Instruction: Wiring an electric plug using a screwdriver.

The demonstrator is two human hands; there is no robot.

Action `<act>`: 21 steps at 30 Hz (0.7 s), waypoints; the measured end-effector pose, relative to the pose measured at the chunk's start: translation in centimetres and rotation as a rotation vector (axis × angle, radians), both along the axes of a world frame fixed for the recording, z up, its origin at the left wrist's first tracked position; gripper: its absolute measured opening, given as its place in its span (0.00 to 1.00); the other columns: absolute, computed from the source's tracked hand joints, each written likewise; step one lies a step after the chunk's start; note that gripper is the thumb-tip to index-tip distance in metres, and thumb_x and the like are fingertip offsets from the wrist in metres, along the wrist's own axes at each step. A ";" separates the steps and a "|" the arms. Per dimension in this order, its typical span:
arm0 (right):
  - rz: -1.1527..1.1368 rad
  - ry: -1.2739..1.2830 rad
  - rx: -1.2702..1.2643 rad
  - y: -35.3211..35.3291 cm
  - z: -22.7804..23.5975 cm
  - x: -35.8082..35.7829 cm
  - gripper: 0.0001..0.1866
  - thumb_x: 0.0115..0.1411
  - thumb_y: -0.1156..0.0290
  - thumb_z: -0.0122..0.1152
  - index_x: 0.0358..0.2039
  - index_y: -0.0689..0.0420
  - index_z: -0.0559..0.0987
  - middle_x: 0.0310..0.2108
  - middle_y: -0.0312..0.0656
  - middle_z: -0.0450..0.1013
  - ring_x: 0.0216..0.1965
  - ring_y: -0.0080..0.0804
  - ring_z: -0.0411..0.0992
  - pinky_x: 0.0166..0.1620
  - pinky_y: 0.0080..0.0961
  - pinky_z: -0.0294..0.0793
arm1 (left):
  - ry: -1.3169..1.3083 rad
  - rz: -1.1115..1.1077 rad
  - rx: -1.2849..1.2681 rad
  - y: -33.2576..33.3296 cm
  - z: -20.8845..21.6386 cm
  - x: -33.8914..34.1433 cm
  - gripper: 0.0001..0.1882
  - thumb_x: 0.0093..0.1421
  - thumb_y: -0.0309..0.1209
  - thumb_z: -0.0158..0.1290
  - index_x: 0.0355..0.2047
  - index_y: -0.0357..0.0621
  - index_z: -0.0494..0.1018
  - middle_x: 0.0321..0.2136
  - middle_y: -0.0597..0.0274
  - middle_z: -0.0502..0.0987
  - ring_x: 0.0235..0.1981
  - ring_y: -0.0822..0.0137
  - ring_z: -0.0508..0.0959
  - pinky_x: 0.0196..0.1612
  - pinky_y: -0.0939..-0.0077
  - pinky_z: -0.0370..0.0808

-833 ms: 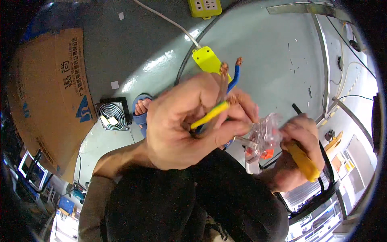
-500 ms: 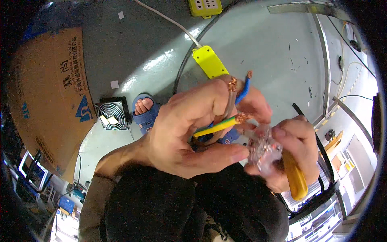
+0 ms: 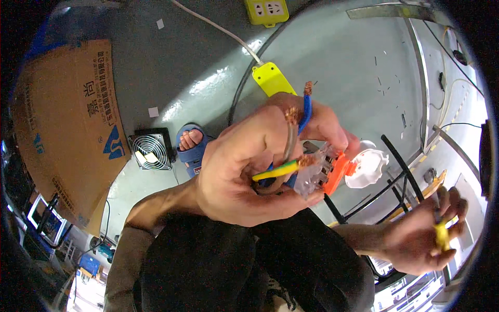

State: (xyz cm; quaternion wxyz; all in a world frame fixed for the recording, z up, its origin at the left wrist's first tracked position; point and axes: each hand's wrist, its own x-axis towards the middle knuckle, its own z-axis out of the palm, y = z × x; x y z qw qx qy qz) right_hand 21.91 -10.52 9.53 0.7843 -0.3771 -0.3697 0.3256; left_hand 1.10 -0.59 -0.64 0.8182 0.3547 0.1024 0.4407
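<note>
My left hand (image 3: 249,156) is closed round a cable's three stripped wires. The blue wire (image 3: 306,112) and the brownish wire (image 3: 291,138) stick up past the fingers, and the yellow-green wire (image 3: 278,170) crosses the palm; all end in twisted bare copper. Between the thumb and fingertips it also grips an electrical connector, with a clear plastic body (image 3: 310,179), an orange middle part (image 3: 337,174) and a round white cover (image 3: 368,165) hanging open to the right. Off at the lower right, my right hand (image 3: 416,244) holds a yellow-handled screwdriver (image 3: 442,236), smeared by motion.
Beyond my hands lie a yellow-green power strip (image 3: 273,78) and another socket block (image 3: 267,10). A small fan (image 3: 150,151) sits by my sandalled foot (image 3: 191,143). A large cardboard box (image 3: 67,140) stands at left, a black metal frame (image 3: 403,166) at right.
My right hand has left the connector and swung down to the right with the screwdriver. The connector now shows its orange part and white cover, held by my left hand alone.
</note>
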 end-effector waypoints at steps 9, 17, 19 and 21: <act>-0.567 -0.521 -0.320 0.0 -1.8 -2.6 0.27 0.51 0.43 0.58 0.27 0.59 0.70 0.25 0.38 0.55 0.22 0.27 0.58 0.17 0.12 0.54 | 0.034 0.106 0.154 0.5 -0.3 -0.2 0.23 0.42 0.10 0.56 0.27 0.50 0.57 0.42 0.51 0.65 0.47 0.35 0.70 0.40 0.44 0.77; -0.415 -0.427 -0.070 -0.3 -1.8 -3.7 0.42 0.50 0.60 0.65 0.59 0.58 0.52 0.32 0.45 0.68 0.32 0.31 0.65 0.33 0.18 0.71 | -0.054 0.047 0.028 1.0 -0.2 -0.6 0.23 0.43 0.10 0.54 0.30 0.52 0.58 0.45 0.52 0.62 0.49 0.34 0.67 0.45 0.43 0.74; -0.379 -0.453 -0.010 -0.2 -1.8 -3.8 0.40 0.50 0.63 0.64 0.59 0.57 0.54 0.29 0.44 0.69 0.26 0.29 0.66 0.29 0.15 0.72 | -0.099 -0.021 0.024 1.0 -0.2 -0.6 0.21 0.45 0.11 0.53 0.31 0.52 0.59 0.46 0.52 0.60 0.50 0.33 0.66 0.46 0.42 0.73; -0.307 -0.381 -0.059 -1.0 -1.8 -3.3 0.40 0.48 0.65 0.63 0.59 0.56 0.54 0.29 0.45 0.69 0.25 0.27 0.68 0.31 0.18 0.74 | -0.116 -0.027 -0.007 0.9 -0.1 -0.6 0.21 0.45 0.12 0.53 0.31 0.52 0.59 0.46 0.52 0.60 0.51 0.33 0.65 0.47 0.42 0.73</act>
